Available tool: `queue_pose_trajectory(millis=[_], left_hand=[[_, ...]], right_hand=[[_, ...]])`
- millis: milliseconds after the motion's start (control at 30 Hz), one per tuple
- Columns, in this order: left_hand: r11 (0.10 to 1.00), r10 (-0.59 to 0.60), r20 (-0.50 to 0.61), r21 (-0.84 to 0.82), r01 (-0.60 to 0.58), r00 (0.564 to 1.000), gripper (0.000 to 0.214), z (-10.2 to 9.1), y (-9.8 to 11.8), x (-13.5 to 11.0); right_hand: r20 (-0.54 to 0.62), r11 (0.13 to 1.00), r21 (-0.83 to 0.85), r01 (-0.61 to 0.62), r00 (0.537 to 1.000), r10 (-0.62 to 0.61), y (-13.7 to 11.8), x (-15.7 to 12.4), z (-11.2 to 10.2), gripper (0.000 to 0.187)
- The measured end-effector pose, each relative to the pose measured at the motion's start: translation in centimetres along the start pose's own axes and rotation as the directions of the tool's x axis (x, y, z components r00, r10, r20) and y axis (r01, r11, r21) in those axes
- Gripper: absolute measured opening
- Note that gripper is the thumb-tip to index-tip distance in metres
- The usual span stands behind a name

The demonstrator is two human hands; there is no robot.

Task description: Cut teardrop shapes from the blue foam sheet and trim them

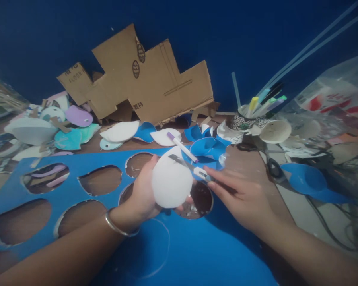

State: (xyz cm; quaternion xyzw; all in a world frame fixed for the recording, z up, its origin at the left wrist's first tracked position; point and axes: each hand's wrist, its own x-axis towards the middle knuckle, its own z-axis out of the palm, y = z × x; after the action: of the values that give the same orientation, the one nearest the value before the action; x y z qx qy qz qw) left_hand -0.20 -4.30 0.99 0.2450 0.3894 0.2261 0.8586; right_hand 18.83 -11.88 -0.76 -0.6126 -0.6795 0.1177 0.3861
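My left hand (143,194) is closed around a white round foam disc (170,183) and holds it up over the blue foam sheet (197,254). A silver bangle sits on that wrist. My right hand (238,194) grips a utility knife (193,169), and its blade tip rests at the disc's upper edge. The blue sheet has several round holes cut out of it, and a circle is traced on it near the front. A white marker with a purple cap (181,147) lies just beyond the disc.
A cut cardboard piece (143,83) leans on the blue wall. Foam cut-outs in white, blue, teal and purple (77,131) lie behind the sheet. A cup of pens (250,115), scissors (273,167), a blue curled piece (304,180), plastic bags and cables crowd the right side.
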Motion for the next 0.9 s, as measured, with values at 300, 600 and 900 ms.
queue_pose_trajectory(millis=[300,600,900], left_hand=[[1.000,0.027,0.063,0.000,-0.027,0.998,0.064,-0.4,-0.1,0.1],[0.999,0.025,0.055,0.026,-0.027,0.998,0.065,-0.2,-0.1,0.3],[0.999,0.014,0.102,-0.035,-0.011,0.995,0.064,-0.1,0.1,0.1]], right_hand=[[-0.006,0.999,0.011,-0.031,1.000,0.031,-0.1,0.1,-0.1,0.028],[-0.014,0.999,0.030,-0.034,0.999,0.035,-0.2,0.1,0.4,0.027],[-0.127,0.990,-0.134,-0.037,0.992,0.020,0.8,0.5,-0.2,0.033]])
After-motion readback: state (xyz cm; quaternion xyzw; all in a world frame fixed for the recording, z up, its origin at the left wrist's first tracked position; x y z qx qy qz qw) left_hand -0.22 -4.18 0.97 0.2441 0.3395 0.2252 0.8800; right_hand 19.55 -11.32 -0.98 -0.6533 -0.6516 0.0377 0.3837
